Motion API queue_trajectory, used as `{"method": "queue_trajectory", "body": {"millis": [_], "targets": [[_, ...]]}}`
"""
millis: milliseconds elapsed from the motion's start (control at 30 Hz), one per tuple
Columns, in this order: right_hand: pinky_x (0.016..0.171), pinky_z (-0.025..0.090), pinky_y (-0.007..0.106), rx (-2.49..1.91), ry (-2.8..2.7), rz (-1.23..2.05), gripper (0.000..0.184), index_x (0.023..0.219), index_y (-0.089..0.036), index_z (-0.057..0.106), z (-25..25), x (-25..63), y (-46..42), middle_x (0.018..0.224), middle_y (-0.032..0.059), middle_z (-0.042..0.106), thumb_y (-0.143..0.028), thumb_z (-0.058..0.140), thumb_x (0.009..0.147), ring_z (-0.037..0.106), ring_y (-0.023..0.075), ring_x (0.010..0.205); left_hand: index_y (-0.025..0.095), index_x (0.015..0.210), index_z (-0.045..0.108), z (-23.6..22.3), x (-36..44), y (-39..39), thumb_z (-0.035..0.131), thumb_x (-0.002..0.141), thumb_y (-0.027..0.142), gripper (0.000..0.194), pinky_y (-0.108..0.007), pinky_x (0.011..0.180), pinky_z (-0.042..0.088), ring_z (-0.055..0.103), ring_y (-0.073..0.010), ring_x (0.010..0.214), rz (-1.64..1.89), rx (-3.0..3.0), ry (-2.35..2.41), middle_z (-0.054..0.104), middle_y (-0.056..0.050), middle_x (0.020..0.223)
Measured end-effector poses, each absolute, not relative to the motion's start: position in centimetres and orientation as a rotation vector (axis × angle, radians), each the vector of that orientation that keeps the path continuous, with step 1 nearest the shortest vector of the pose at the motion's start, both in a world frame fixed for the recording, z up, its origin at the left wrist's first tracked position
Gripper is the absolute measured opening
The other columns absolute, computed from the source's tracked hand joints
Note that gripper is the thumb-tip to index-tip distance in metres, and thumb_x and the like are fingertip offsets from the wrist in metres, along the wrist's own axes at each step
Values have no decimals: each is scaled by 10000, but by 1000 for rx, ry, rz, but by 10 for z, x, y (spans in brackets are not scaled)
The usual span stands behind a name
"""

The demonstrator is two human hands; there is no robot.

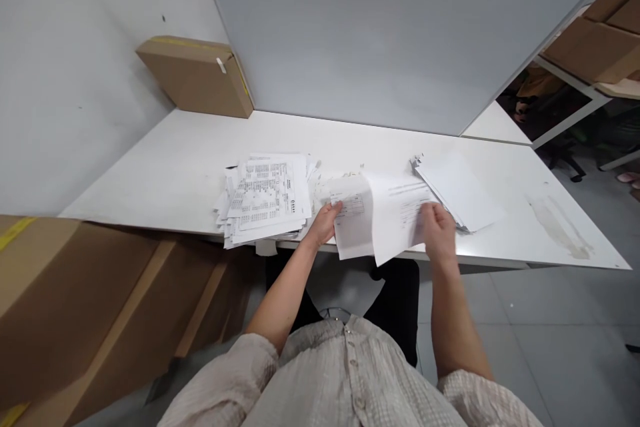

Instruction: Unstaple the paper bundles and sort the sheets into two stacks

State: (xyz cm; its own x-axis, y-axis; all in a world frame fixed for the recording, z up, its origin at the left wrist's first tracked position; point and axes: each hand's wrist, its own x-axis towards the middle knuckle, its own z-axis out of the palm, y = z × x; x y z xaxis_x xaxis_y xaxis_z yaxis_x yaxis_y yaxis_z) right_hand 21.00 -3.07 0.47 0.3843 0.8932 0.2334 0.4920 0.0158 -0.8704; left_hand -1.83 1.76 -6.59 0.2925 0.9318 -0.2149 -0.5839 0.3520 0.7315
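Note:
My left hand grips the left edge of a printed sheet lying at the front edge of the white table. My right hand is closed on a second sheet that curls up over the first one. A messy pile of printed papers lies just left of my left hand. A neater stack of blank-side-up sheets sits right beside my right hand.
A flat cardboard box leans in the back left corner against the wall. Large cardboard boxes stand on the floor at my left. A grey partition closes the table's back. More boxes sit on a shelf at the far right.

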Motion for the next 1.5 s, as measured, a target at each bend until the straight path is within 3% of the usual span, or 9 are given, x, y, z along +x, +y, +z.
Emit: {"method": "queue_trajectory", "body": {"millis": [200,567,767,833,933,1033,1167,1300,1500], "targets": [[600,351,297,-1882,-1449,428,290,763,-211,525,-30,191,-21,640,24,535,-424,364,875,482,183,633,107,922,673,-65,-16,17,707,696,482,440,-460,1011,403,582,-310,1106,1124,563,698,708,-140,969],[611,372,311,-1948,-1543,551,409,887,-197,563,-39,170,-30,724,76,616,-498,287,902,543,216,681,96,958,660,-64,-13,16,739,663,465,479,-478,1022,398,576,-315,1117,1171,569,700,702,-145,1007],[776,440,373,-1781,-1428,626,512,1175,-170,520,-36,182,-21,1185,162,574,-546,435,837,553,254,996,96,985,659,-69,-14,16,721,678,481,496,-471,1013,403,579,-310,1112,1161,584,710,701,-149,1006],[763,465,365,-1640,-1348,896,523,1188,-178,512,-35,185,-16,1147,144,604,-531,506,802,578,241,969,92,1006,654,-68,-14,16,691,702,504,513,-465,998,413,587,-305,1098,1160,641,709,704,-148,988],[746,481,355,-1430,-1269,1134,383,1020,-195,567,-26,184,-12,940,82,666,-497,545,786,609,214,855,110,994,663,-52,-15,16,635,739,536,498,-423,948,445,610,-284,1041,1223,822,783,711,-114,943],[773,474,340,-1267,-1212,1015,269,886,-216,538,-12,178,-13,878,43,653,-471,545,801,605,186,824,152,998,665,-23,-17,14,604,773,513,429,-350,875,466,616,-242,978,1360,1073,860,703,-65,927],[780,462,332,-1231,-1169,824,274,922,-222,490,-8,169,-14,892,41,625,-481,502,832,588,173,829,186,950,665,-1,-18,11,571,806,490,349,-290,778,465,603,-190,876,1458,1255,823,678,-31,854],[764,448,308,-1205,-1128,845,265,920,-218,498,-27,164,-12,798,3,583,-459,537,816,562,149,760,190,890,651,-19,-16,11,568,796,514,347,-274,751,453,580,-173,818,1449,1233,897,655,-20,797],[821,441,326,-1165,-1140,878,214,892,-205,528,-38,162,-13,858,25,611,-409,540,828,567,162,834,186,806,627,-37,-14,12,544,816,500,325,-267,763,425,555,-164,797,1446,1244,942,612,-10,738]]}}
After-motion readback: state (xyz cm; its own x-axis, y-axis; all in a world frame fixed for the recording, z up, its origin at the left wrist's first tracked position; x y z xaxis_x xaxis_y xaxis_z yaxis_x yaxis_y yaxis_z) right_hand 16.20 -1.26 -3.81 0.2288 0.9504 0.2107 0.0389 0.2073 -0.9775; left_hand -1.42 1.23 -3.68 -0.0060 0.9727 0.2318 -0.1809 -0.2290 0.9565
